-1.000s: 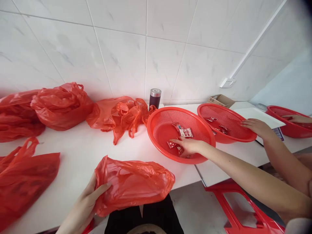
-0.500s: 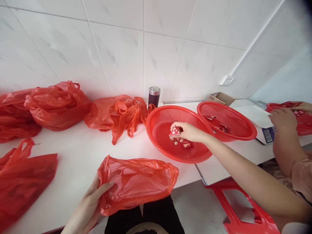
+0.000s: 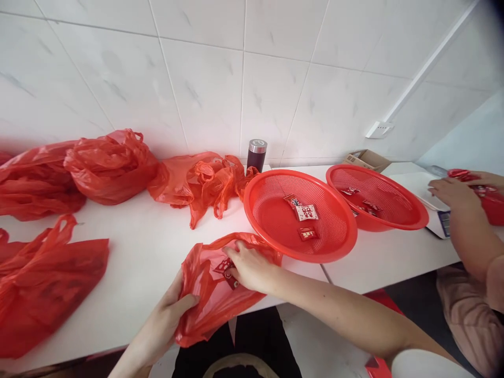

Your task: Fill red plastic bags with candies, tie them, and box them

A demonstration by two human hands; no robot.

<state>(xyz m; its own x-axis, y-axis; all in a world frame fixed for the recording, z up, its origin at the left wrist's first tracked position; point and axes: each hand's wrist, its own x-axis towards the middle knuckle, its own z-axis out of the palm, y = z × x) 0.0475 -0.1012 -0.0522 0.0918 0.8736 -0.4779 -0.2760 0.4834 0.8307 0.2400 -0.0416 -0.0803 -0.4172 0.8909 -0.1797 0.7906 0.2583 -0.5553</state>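
My left hand is closed on the near left side of a red plastic bag, thumb over its rim, and the bag's mouth gapes upward. Inside that mouth is my right hand, its fingers curled at a few small red wrapped packets, one with white dots. Whether the packets are pinched or slipping free is hard to see. Just behind the bag stands a red perforated basket. In it lie a white-and-red packet, a red packet and another partly covered one.
A second red basket with packets stands to the right, beside a white scale and a co-worker's hands. Filled red bags and loose bags line the wall. A dark tumbler stands behind the basket.
My right hand has moved from the basket, with packets, down-left into the bag's mouth. My left hand still holds the bag, now nearer the basket. Fewer packets lie under where my hand was.
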